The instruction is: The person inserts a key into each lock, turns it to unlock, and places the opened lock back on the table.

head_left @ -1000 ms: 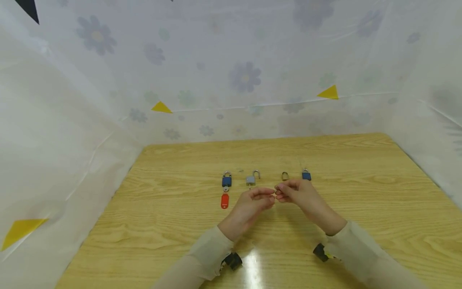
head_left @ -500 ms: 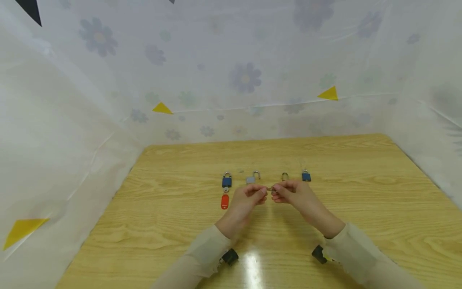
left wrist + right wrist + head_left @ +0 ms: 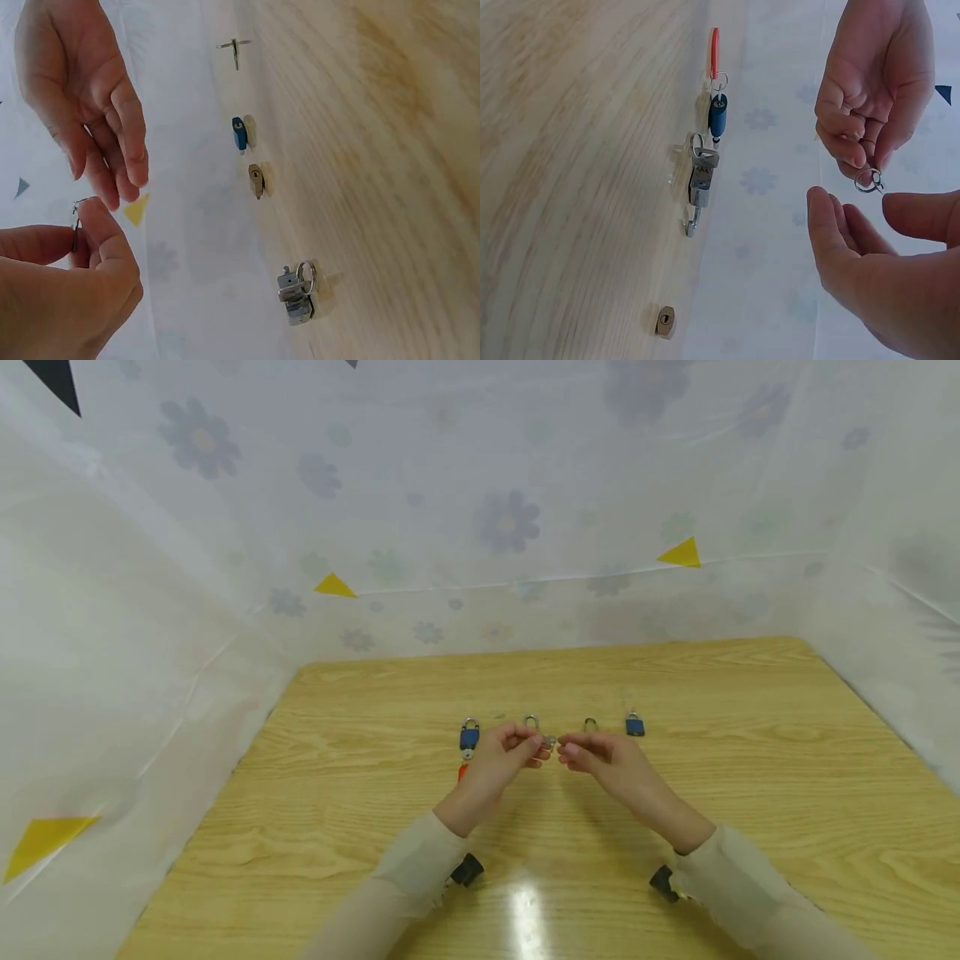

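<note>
Left hand (image 3: 504, 752) pinching a small key ring (image 3: 869, 181) above the worktop (image 3: 750, 760); right hand (image 3: 600, 758) relaxed, empty, just beside.

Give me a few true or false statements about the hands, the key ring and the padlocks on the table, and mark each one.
1. The left hand pinches a small key ring. True.
2. The right hand grips a padlock. False: it holds nothing, its fingers relaxed.
3. A blue padlock lies on the table beside a red tag. True.
4. All the padlocks are stacked in a pile. False: they lie apart in a row.
</note>
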